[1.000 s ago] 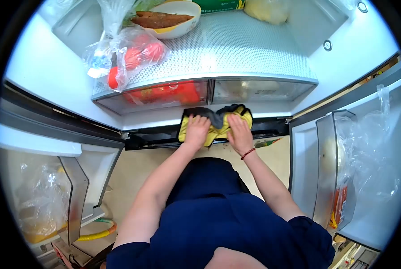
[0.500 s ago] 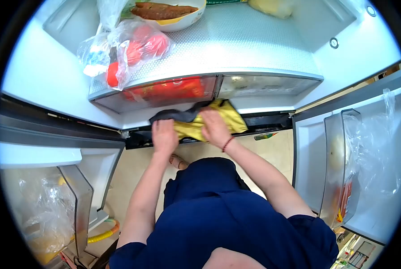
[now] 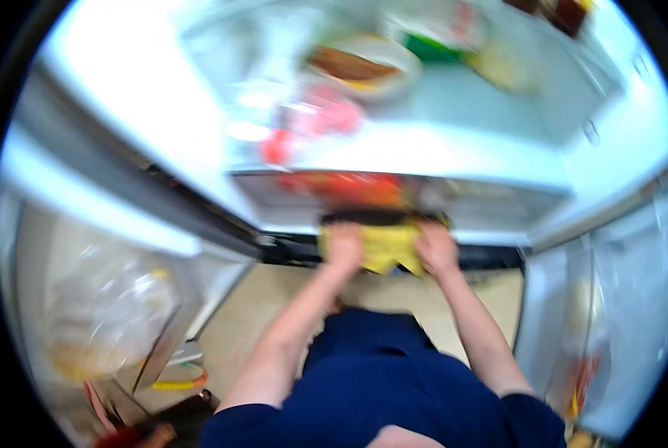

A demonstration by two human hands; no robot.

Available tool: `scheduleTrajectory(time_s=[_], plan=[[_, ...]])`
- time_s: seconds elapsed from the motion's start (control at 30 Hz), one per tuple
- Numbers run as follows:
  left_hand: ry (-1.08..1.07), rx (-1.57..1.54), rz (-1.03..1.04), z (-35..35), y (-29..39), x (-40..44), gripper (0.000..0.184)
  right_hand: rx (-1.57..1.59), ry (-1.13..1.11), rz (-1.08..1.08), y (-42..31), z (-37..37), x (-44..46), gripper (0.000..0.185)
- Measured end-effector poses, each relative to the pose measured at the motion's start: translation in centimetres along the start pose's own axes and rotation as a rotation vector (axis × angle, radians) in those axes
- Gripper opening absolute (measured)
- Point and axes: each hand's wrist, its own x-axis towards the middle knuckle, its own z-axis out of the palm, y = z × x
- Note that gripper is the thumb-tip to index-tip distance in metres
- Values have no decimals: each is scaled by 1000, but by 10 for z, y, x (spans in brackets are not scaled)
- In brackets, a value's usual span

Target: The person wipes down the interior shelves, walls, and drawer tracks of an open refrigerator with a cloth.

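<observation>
A yellow and dark grey cloth (image 3: 388, 245) lies spread over the front edge of an open refrigerator, in front of the clear drawers (image 3: 491, 200). My left hand (image 3: 344, 245) rests on the cloth's left part and my right hand (image 3: 436, 246) on its right part. Motion blurs the view, and the fingers of both hands are smeared, so their grip on the cloth cannot be made out. Red items (image 3: 349, 187) show through the left drawer's front.
On the shelf (image 3: 483, 142) are a bowl (image 3: 405, 67) with brown food and a clear bag of red items (image 3: 326, 112). Open doors stand on both sides, the left one holding a plastic bag (image 3: 110, 306).
The cloth and both hands have shifted along the fridge's edge, and my hands are farther apart than half a second ago. The whole view has swung and become blurred.
</observation>
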Motion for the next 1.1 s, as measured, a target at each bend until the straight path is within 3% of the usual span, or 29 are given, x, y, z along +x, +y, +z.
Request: scheduleTrajectory(time_s=[0.1,0.13,0.2,0.27,0.33,0.43,0.53,0.73,1.1], plan=[[-126,-7,-19,-22,15,11,23,-106,-24,25,5,-6,-2,48],[-11,-32,116,-11,6,10,26,-178,-48,21,16,6,-3,51],[-297,39,56,-26,11,20,32,-99,14,-99,31,13,-5,51],[-63,164,98,4,6,22,33,-148,-10,-178,41,8,9,52],[-96,137,64,7,11,29,33,-150,18,-243,44,-4,9,45],[-147,126,36,4,19,32,26,-137,-129,-113,36,-16,6,39],[-116,153,45,13,30,33,17,-134,-60,-222,36,-31,1,39],[-155,47,194,40,59,35,20,-162,129,-230,68,-52,-22,38],[-113,64,238,23,62,31,21,-143,132,-82,86,-40,-29,24]])
